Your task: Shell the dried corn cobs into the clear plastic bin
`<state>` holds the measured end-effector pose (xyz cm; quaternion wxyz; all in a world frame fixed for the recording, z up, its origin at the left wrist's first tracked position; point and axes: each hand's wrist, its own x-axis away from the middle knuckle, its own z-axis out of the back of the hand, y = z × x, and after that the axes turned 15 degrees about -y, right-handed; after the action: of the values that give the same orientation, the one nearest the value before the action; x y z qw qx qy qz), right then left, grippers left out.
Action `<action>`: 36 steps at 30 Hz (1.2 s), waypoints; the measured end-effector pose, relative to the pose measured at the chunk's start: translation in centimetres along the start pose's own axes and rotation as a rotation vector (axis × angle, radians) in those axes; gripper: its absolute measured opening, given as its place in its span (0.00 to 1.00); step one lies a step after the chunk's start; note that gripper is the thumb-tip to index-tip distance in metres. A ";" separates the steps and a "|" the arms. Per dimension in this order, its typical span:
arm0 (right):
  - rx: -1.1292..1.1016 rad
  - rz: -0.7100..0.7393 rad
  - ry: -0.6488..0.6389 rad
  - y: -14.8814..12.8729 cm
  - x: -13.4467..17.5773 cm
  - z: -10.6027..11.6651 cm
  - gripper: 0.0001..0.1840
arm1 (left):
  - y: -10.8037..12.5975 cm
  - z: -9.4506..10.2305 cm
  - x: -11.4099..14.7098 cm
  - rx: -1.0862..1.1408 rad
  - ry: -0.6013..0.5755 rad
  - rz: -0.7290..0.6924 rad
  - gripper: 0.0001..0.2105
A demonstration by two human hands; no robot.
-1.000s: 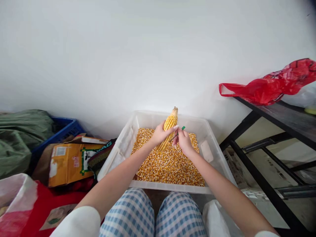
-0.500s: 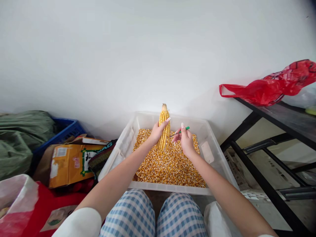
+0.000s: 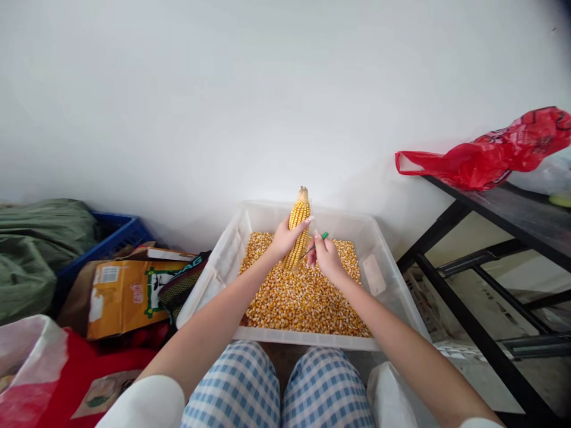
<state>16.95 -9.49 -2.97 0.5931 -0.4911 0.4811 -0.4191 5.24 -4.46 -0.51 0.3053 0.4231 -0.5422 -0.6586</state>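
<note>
My left hand (image 3: 286,239) is wrapped round a yellow ear of corn (image 3: 299,215), its thumb lying across the front. The ear stands nearly upright, tilted a little to the right, with its pale end at the top. In my right hand (image 3: 325,255) is a thin screwdriver-like tool with a green handle (image 3: 325,235); its slim metal shaft points down and left at the ear's lower right side. Whether the tip touches the kernels I cannot tell. Beneath both hands, loose corn kernels (image 3: 303,306) cover the bottom of a translucent plastic bin (image 3: 392,291).
On the right stands a black metal-framed table (image 3: 526,220) bearing a red plastic bag (image 3: 486,157). At left are a blue crate (image 3: 118,238), a green cloth (image 3: 42,255), an orange cardboard box (image 3: 120,300) and a red and white bag (image 3: 49,368). A white wall rises behind the bin.
The ear's top has tipped slightly to the right. My right hand has moved left and a little down, bringing the tool's shaft lower along the ear.
</note>
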 end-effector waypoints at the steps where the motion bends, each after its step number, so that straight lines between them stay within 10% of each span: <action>1: -0.015 0.026 0.029 -0.3 0.0 0.2 0.24 | -0.1 0.1 -0.1 0.014 0.028 0.002 0.21; 9: -0.138 0.240 0.157 -2.4 0.1 0.6 0.25 | -0.5 0.6 -0.3 0.271 -0.022 0.102 0.22; 36: -0.010 0.223 0.188 -1.1 0.5 -0.6 0.24 | -0.5 -0.7 0.3 0.071 0.077 0.058 0.23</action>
<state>16.46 -10.23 -1.96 0.5856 -0.3962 0.5882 -0.3926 5.71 -4.90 -1.15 0.3297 0.4428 -0.5652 -0.6130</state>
